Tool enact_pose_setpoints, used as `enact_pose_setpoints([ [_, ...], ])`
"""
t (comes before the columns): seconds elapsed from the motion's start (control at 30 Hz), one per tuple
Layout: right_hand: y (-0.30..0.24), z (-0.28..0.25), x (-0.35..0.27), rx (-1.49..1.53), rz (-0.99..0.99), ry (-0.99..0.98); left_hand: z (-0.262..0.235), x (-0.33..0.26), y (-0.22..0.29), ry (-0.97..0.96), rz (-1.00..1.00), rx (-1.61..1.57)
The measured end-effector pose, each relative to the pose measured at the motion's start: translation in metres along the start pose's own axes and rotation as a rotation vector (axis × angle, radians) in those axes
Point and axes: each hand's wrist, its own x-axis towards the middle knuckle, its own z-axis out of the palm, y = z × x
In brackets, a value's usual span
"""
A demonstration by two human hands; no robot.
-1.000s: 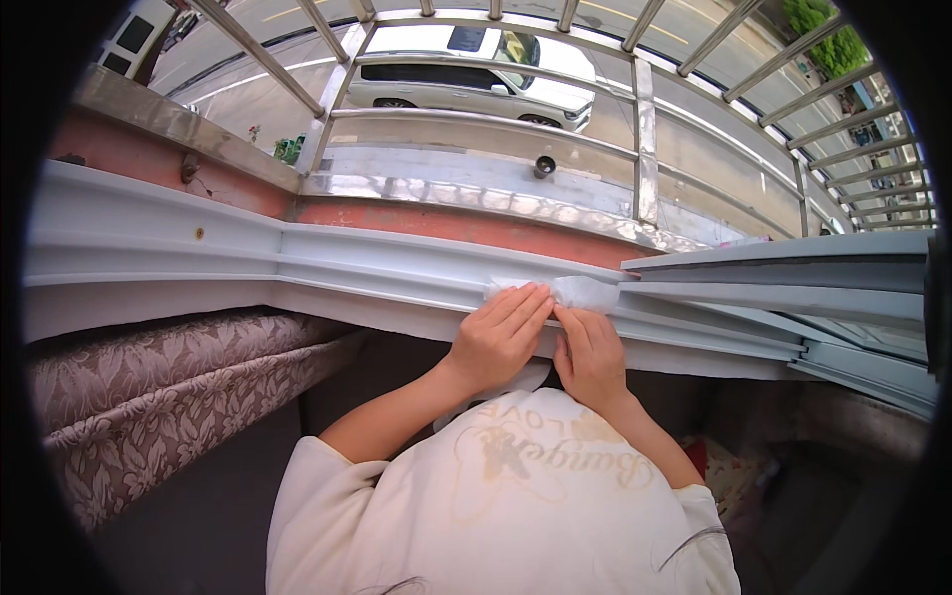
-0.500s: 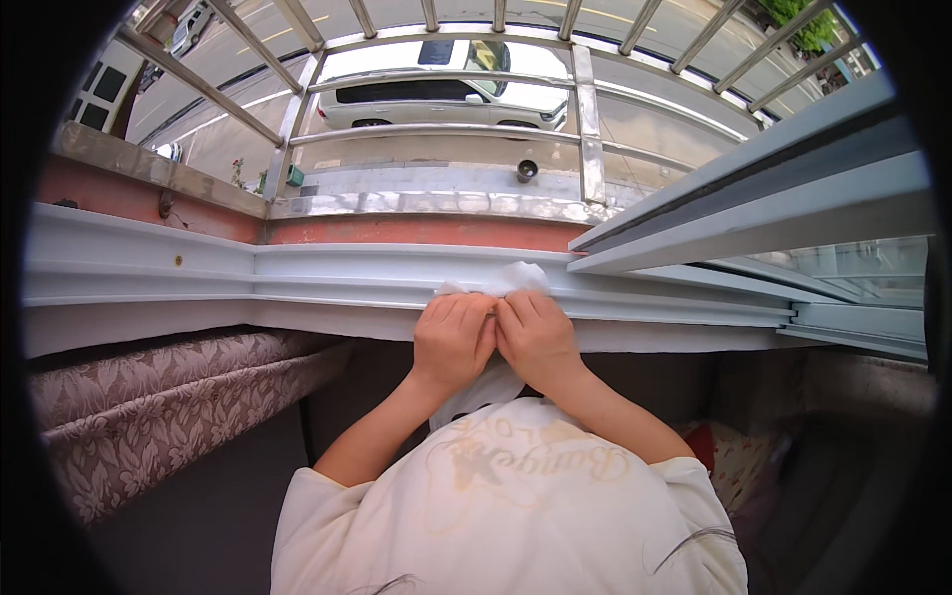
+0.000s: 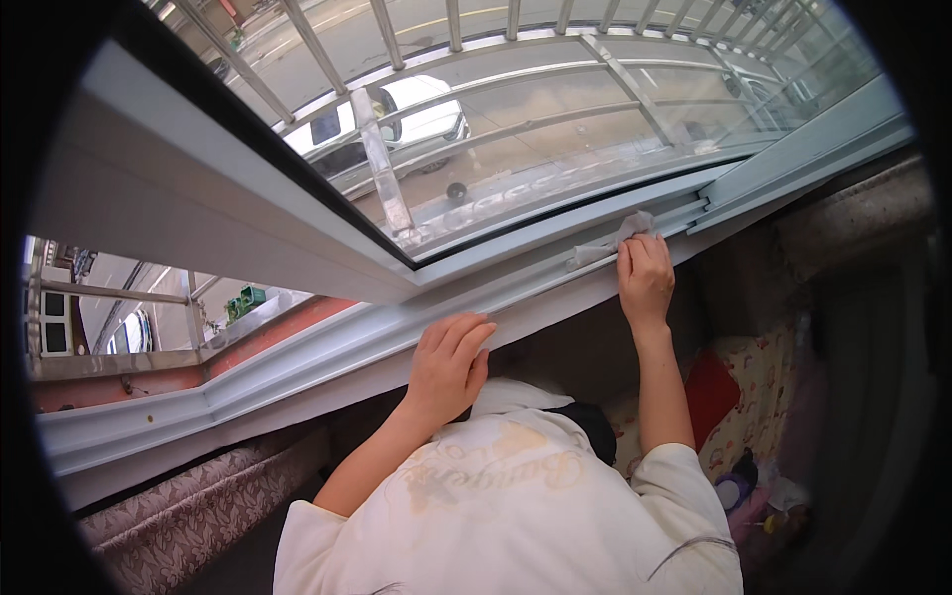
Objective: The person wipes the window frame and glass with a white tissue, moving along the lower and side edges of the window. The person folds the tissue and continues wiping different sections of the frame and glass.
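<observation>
Pinching a crumpled white cloth (image 3: 597,252) in the head view, the right hand (image 3: 647,280) reaches forward to the window track (image 3: 511,305). Its fingers are drawn together and bent downward, closed on the near edge of the cloth, with the fingertips partly hidden. The cloth lies along the pale grooves of the track; one end bunches up above the knuckles and the other spreads to the left of the fingers.

The left hand (image 3: 446,367) is well apart from the cloth, beside the inner edge of the sill (image 3: 397,359). Its fingers lie close together, loosely extended and slightly curved, with the thumb a little away from them, and it holds nothing visible. Whether its fingertips touch the sill I cannot tell.

Beyond the track stands a glass pane (image 3: 555,174), with a wide pale sash (image 3: 238,198) slanting across at its left. Through the glass show a metal railing (image 3: 380,164) and a white car (image 3: 428,104). Patterned upholstery (image 3: 213,511) sits below the sill at the lower left, and a red cloth (image 3: 711,397) lies to the right of the right forearm.
</observation>
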Motion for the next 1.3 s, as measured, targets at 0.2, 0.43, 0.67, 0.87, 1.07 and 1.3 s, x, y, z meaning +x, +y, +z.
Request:
enact_pose_setpoints([
  [0.2,-0.011,-0.004,0.008,-0.007,0.235,0.062,0.010,0.015,-0.001,0.064,-0.025,0.052],
  [0.43,0.020,0.003,0.008,-0.071,0.180,0.038,0.025,0.032,0.011,0.093,-0.035,0.093],
  [0.67,0.046,-0.003,0.026,-0.110,0.283,-0.048,0.039,0.032,0.012,0.108,-0.060,0.117],
  [0.87,0.024,-0.012,0.010,0.377,0.056,-0.110,0.031,0.029,-0.005,0.192,-0.077,0.209],
  [1.07,0.027,-0.015,0.050,0.264,0.221,0.363,0.028,0.021,-0.032,0.195,-0.028,0.350],
  [1.3,0.002,0.023,0.044,0.231,0.175,0.280,0.037,0.018,-0.037,0.213,-0.001,0.377],
])
